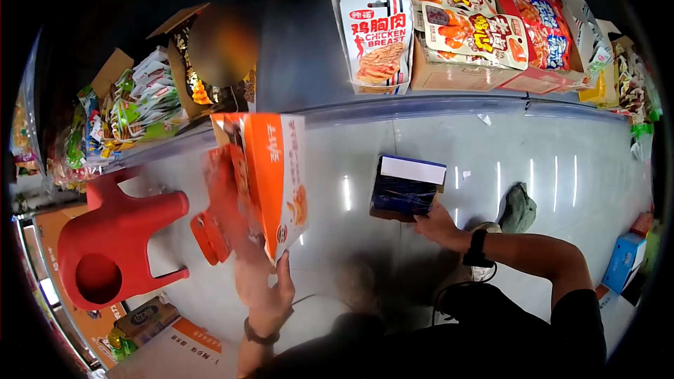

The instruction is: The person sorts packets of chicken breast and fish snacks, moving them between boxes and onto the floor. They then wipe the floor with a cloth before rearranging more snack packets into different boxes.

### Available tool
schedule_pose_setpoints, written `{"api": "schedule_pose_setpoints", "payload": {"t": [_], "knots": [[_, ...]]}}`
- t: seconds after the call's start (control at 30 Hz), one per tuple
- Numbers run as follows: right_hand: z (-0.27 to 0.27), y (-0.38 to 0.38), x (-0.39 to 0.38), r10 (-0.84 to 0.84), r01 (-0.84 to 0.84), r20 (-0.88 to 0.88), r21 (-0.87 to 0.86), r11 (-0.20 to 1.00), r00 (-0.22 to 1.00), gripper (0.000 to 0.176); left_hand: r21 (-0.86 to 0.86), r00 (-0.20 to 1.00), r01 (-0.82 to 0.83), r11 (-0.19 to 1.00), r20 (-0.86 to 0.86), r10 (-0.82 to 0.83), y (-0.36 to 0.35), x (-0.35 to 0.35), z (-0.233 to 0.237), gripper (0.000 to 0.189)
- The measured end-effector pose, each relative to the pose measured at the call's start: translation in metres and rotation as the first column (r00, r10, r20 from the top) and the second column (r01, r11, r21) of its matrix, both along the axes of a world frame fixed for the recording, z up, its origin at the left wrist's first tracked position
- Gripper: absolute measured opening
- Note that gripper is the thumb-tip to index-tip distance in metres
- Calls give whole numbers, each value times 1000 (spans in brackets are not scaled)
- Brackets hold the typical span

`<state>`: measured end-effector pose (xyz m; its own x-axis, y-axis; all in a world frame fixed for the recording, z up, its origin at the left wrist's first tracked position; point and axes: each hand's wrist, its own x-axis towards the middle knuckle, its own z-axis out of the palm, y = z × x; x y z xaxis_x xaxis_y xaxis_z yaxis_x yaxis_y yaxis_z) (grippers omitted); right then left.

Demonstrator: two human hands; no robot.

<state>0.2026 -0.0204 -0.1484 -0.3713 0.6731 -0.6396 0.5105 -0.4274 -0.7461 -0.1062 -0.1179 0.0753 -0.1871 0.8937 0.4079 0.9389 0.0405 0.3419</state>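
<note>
My left hand [268,289] is closed on the lower end of an orange and white snack box [265,175], tilted up in front of the shelf. Red packets [212,237] show at the box's left side, smeared by motion. Over the floor, my right hand [442,229] grips the lower right corner of a dark blue box [400,195] with a white strip along its top edge. Its inside looks dark, with thin items or creased wrapping. Both wrists wear dark bands.
A red plastic stool [119,228] stands at left. Along the shelf edge [449,107] are chicken breast packs [379,42], boxed red and cream snack bags [484,42], and packets [144,91] further left. A grey-green crumpled thing [518,208] lies on the floor; cartons [175,351] sit lower left.
</note>
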Motion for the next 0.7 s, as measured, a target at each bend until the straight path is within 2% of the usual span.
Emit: {"api": "schedule_pose_setpoints", "payload": {"t": [0.03,0.1,0.13,0.2,0.3,0.33,0.4,0.43,0.47,0.5,0.57,0.63,0.7], "knots": [[0,0,-1,5,-5,-5,-1,1000,1000,54,10,1000,4,1000,-12,-4,-9,-5,-7,21],[1,2,-1,87,-86,-11,60,994,996,24,26,1000,3,1000,-23,-2,-24,-14,-20,21],[9,5,-2,93,-92,-11,64,994,996,24,-9,999,-34,999,-2,34,-29,-18,-27,20],[23,11,-5,73,-72,55,-27,997,996,36,-69,995,-95,993,31,97,-43,-28,-49,18],[26,11,-6,32,-33,-36,-31,999,999,34,-147,978,-194,970,47,203,-56,-44,-86,18],[25,11,-7,36,-36,-35,-24,999,999,34,-151,973,-220,964,40,228,-61,-50,-98,18],[22,9,-9,-77,82,38,-166,983,996,28,-158,965,-250,955,44,260,-79,-65,-126,18],[24,9,-9,-77,83,45,-164,983,996,28,-169,957,-277,946,44,288,-84,-68,-135,18],[27,9,-10,-110,108,-5,-161,981,994,30,-174,925,-351,920,86,370,-88,-69,-142,17],[29,8,-10,-142,132,-53,-161,978,988,32,-179,925,-348,920,91,368,-87,-69,-142,17],[24,6,-9,-148,139,-45,-160,977,988,36,-93,920,-389,917,15,392,-84,-71,-140,17],[27,8,-7,-159,151,-36,-155,976,987,39,-58,937,-348,936,-7,349,-84,-67,-142,20],[31,11,-5,-166,164,5,-199,966,986,45,-259,852,-399,879,249,460,-85,-56,-140,28]]}}
